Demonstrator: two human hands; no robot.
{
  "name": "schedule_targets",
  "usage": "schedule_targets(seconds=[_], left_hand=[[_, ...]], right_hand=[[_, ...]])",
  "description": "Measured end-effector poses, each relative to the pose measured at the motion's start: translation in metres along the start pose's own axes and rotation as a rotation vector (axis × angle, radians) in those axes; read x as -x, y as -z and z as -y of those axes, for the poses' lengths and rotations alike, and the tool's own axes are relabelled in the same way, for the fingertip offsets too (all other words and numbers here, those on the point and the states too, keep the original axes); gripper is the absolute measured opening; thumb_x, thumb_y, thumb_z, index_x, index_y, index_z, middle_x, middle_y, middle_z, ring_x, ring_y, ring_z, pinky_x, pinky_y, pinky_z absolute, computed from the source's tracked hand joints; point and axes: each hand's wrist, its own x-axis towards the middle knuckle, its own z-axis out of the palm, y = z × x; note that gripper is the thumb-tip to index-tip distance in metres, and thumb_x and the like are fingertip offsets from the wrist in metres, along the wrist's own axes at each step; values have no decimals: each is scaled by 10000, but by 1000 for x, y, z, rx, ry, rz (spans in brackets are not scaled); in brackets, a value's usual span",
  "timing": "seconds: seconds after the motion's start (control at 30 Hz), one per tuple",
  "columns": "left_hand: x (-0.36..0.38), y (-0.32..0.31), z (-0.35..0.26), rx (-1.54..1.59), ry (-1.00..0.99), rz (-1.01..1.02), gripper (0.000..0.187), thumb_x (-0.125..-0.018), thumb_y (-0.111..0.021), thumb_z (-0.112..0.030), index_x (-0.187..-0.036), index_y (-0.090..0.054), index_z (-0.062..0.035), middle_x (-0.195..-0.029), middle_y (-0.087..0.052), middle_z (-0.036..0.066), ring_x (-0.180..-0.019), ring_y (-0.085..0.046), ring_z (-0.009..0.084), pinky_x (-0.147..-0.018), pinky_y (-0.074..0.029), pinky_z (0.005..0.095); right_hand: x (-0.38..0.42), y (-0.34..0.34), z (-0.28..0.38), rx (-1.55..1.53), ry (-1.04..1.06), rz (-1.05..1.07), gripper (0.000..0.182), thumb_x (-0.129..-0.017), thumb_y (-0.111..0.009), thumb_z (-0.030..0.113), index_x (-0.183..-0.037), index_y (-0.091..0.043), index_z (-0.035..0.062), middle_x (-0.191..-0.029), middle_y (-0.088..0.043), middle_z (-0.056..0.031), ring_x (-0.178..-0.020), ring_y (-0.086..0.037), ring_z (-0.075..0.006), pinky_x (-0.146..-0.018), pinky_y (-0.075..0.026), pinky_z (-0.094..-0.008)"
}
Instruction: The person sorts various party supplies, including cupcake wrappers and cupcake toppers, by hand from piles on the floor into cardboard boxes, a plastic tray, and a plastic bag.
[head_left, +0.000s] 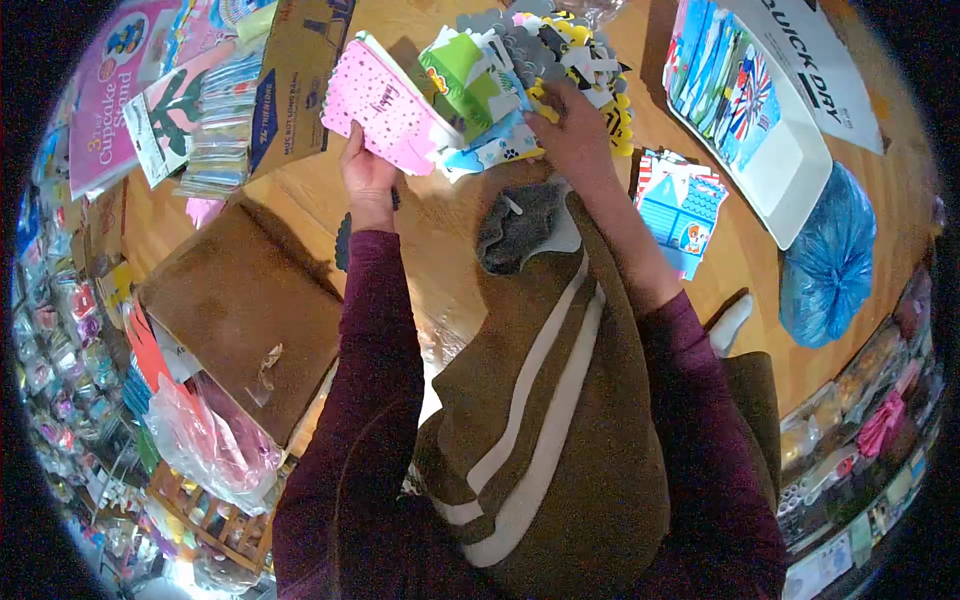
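My left hand is closed around the lower edge of a stack of pink spotted paper cutouts with dark lettering, fanned slightly open. Beside it lie green, white and yellow printed cutouts and a light blue piece with paw prints. My right hand reaches into this group with bent fingers; what they pinch is partly hidden. Behind that hand spreads a pile of black, yellow and grey scalloped cutouts. Close to my right forearm is a small stack of blue and red printed cutouts.
On the right, a white tray holds upright colourful cutouts, next to a blue plastic bag. At left stand a cardboard box with packed cutouts and a brown box. A clear plastic bag lies below. Packaged goods line both sides.
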Motion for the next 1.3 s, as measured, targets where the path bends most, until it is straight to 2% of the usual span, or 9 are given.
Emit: schedule_targets(seconds=[0.37,0.67,0.83,0.97,1.03,1.07,1.13,1.23,1.3], left_hand=[[16,-3,30,98,124,10,399,-866,-445,-191,-1210,-368,-7,-1212,-446,123,-1125,-414,270,-982,-292,426],[24,18,35,167,80,105,399,-866,-453,-204,-1215,-377,-29,-1205,-457,105,-1098,-440,257,-963,-317,413],[26,15,40,132,80,43,403,-873,-442,-223,-1219,-371,-29,-1206,-455,96,-1104,-429,258,-977,-296,411],[28,18,36,143,70,46,386,-866,-455,-194,-1205,-388,-23,-1198,-463,104,-1106,-433,259,-969,-307,424],[29,38,26,262,10,151,365,-872,-444,-197,-1195,-404,-31,-1168,-490,105,-1083,-456,249,-955,-332,407],[30,40,20,362,39,331,357,-876,-437,-201,-1192,-412,-37,-1143,-511,108,-1057,-481,238,-938,-360,388],[36,22,16,272,-1,106,376,-880,-421,-212,-1209,-393,-30,-1168,-490,123,-1074,-472,240,-943,-358,384],[53,-27,25,225,58,151,458,-887,-374,-251,-1273,-291,-18,-1307,-329,153,-1198,-331,274,-1009,-242,451],[60,-47,34,264,170,411,519,-881,-360,-285,-1303,-220,-16,-1367,-207,152,-1253,-218,285,-1020,-181,481]], right_hand=[[1,-13,17,135,37,184,443,-640,-665,195,-1021,-517,23,-890,-563,-160,-766,-576,-296,-693,-456,-378],[34,-19,60,356,516,246,376,-678,-598,155,-1020,-495,39,-974,-497,-199,-886,-526,-303,-759,-430,-396],[32,-23,45,-13,-123,438,431,-683,-600,152,-1053,-452,-11,-1045,-487,-242,-889,-519,-347,-767,-421,-413],[33,-18,2,-53,-106,289,499,-696,-613,176,-1106,-407,-19,-1040,-506,-229,-847,-548,-344,-752,-430,-411],[41,-17,-35,142,-36,-84,464,-748,-581,150,-1136,-384,-10,-1033,-525,-183,-800,-578,-298,-687,-473,-388],[43,1,-27,148,-35,-85,464,-748,-581,150,-1136,-384,-10,-1033,-525,-183,-800,-578,-298,-687,-473,-388],[48,47,5,-985,-428,22,355,-809,-502,84,-1135,-384,6,-1047,-521,-138,-828,-580,-252,-664,-503,-356],[64,63,-18,-1074,-419,-63,315,-832,-441,21,-1139,-371,20,-1059,-516,-134,-863,-575,-241,-655,-520,-342],[70,64,-24,-1153,-423,-98,317,-837,-437,27,-1144,-359,28,-1063,-517,-124,-880,-571,-251,-657,-517,-355]])
